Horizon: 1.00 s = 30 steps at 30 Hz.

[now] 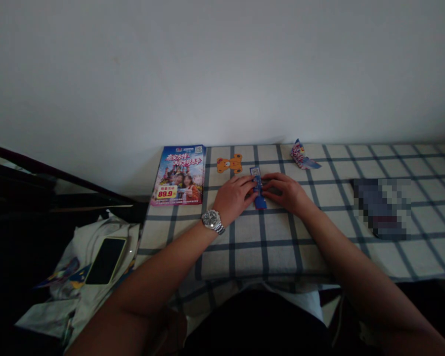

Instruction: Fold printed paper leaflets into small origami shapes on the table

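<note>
A narrow blue strip of folded leaflet [259, 199] lies on the checked tablecloth, a small QR code printed at its far end. My left hand [235, 197] grips its left edge with bent fingers; a silver watch [211, 221] circles that wrist. On the strip's right edge, my right hand [285, 192] is closed, thumb and fingertips pressed against the paper. The undersides of the fingers are hidden. Just beyond my left hand is a flat bear-shaped cutout [229, 163], brown with orange. A stack of printed leaflets [180, 178] lies to its left.
A crumpled piece of printed paper [299, 154] stands near the wall at the back. At the right lies a dark, pixelated item [380, 210]. Below the table's left edge, a phone [106, 261] rests on white bags [81, 237]. A white wall [222, 74] bounds the table's far side.
</note>
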Each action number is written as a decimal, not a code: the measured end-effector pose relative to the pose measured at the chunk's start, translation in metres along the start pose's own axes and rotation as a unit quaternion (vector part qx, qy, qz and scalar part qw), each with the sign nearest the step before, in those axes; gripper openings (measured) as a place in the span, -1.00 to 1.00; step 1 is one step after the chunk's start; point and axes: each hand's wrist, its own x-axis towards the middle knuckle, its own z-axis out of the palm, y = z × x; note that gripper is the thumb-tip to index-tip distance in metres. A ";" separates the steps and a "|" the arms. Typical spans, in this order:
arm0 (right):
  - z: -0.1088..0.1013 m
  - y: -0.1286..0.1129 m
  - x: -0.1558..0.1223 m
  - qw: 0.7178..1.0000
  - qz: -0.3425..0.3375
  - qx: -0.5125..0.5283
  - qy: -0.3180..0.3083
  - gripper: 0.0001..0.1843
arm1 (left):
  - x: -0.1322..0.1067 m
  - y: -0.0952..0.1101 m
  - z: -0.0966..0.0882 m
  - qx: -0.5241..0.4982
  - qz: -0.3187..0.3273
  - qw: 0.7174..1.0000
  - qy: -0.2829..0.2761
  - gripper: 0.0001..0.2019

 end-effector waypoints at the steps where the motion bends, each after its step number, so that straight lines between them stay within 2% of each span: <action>1: -0.001 0.000 -0.001 1.000 0.000 0.002 -0.006 -0.95 | 0.000 0.000 0.000 -0.001 0.001 1.000 0.000 -0.70; 8: -0.005 0.000 -0.003 1.000 -0.005 0.009 -0.028 -0.87 | 0.000 -0.001 0.001 0.001 0.002 1.000 0.001 -0.70; 23: -0.013 0.004 -0.007 0.997 -0.040 0.013 -0.072 -0.45 | 0.000 -0.001 0.002 0.001 0.000 1.000 -0.001 -0.70; 30: -0.013 0.004 -0.007 0.996 -0.049 0.004 -0.073 -0.44 | 0.000 -0.001 0.001 0.004 0.001 1.000 -0.001 -0.70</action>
